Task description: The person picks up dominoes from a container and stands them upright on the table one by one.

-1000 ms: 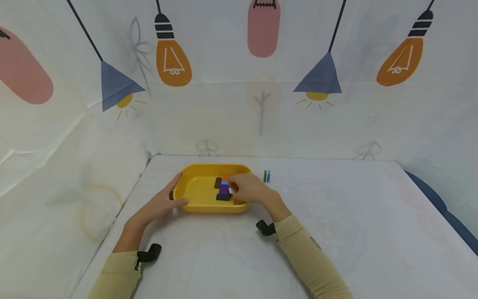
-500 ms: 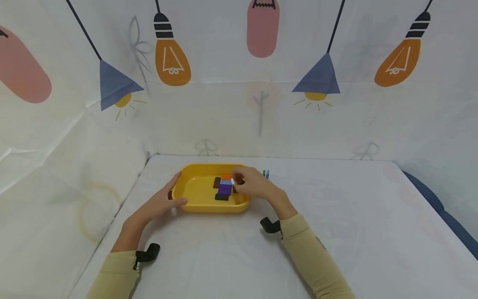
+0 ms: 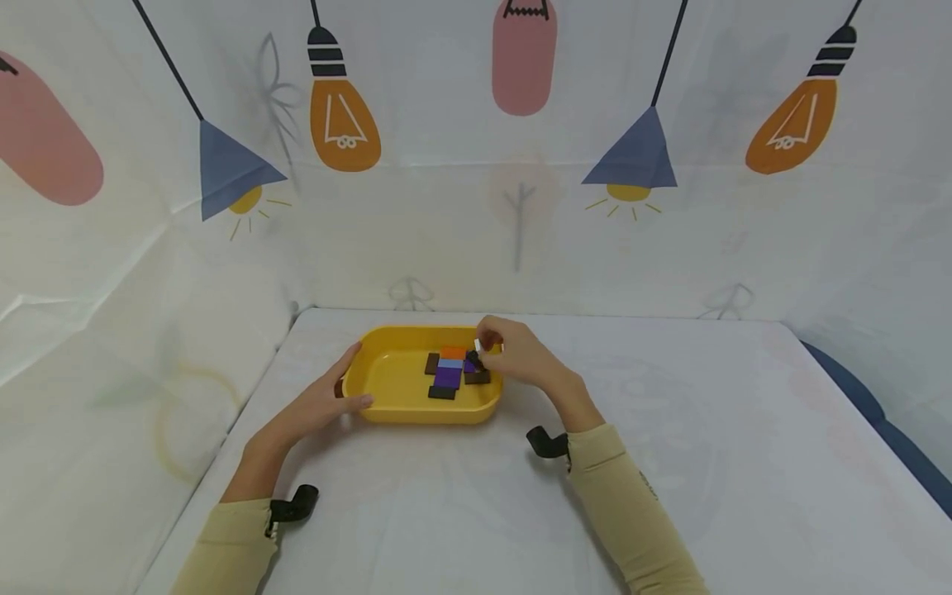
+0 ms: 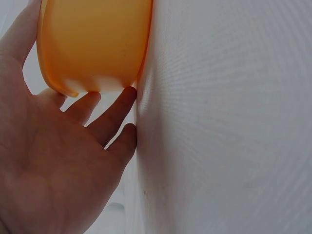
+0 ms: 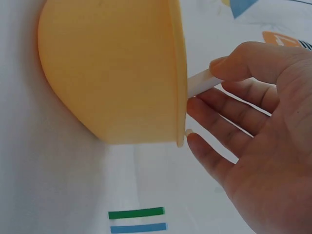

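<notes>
In the lower left of the head view, a plain khaki-beige long sleeve (image 3: 226,549) of matt cloth covers the left forearm, with a seam line across it below the cuff. In the lower right, a matching khaki-beige long sleeve (image 3: 632,516) covers the right forearm, wrinkled toward the bottom edge, with small dark lettering (image 3: 649,486) along its outer side, too small to read. At the left cuff sits a black, elbow-shaped device (image 3: 297,502) with a rounded end and small pale bits at its base. A similar black, bent device (image 3: 547,443) is at the right cuff. The left hand (image 3: 320,405) and right hand (image 3: 521,354) are bare.
</notes>
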Motion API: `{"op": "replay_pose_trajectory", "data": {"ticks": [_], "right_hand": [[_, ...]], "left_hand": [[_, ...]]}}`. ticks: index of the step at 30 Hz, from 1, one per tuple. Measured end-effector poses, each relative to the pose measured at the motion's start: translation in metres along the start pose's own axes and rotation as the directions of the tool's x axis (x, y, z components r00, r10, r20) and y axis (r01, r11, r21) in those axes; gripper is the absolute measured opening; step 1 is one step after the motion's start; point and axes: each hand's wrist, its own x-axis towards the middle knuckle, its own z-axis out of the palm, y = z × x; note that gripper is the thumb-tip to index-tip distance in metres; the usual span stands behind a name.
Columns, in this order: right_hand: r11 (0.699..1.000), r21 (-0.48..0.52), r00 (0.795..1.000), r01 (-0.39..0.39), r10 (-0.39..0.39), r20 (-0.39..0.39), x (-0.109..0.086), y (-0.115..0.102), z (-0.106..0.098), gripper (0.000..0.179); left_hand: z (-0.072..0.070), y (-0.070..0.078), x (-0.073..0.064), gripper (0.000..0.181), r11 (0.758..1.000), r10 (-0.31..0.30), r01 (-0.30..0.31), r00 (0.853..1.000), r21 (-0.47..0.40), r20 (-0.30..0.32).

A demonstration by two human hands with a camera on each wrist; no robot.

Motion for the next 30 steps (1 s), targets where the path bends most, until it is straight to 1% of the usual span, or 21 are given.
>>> {"op": "replay_pose_trajectory", "data": {"ticks": [4, 8, 17, 24, 30], "right_hand": [[1.000, 0.020, 0.999, 0.019, -0.018, -0.036, -0.002, 0.003, -0.009, 0.018], [0.999, 0.028, 0.998, 0.016, -0.014, -0.061, -0.004, 0.005, -0.018, 0.019], [0.998, 0.037, 0.994, -0.054, 0.057, -0.088, -0.009, 0.011, -0.033, 0.021], [0.997, 0.054, 0.991, -0.046, 0.052, -0.119, -0.013, 0.020, -0.040, 0.019], [0.993, 0.069, 0.984, -0.094, 0.103, -0.143, -0.017, 0.026, -0.049, 0.021]], "left_hand": [[0.000, 0.000, 0.000, 0.098, 1.000, 0.006, -0.006, 1.000, -0.004, 0.002], [0.000, 0.001, -0.001, 0.098, 1.000, 0.006, -0.006, 1.000, -0.010, 0.005], [-0.001, 0.001, -0.002, 0.098, 1.000, 0.009, -0.009, 1.000, -0.006, 0.007], [-0.001, 0.002, -0.002, 0.098, 1.000, 0.007, -0.007, 1.000, -0.008, 0.006], [-0.002, 0.002, -0.001, 0.099, 1.000, -0.008, 0.008, 1.000, 0.011, 0.006]]}}
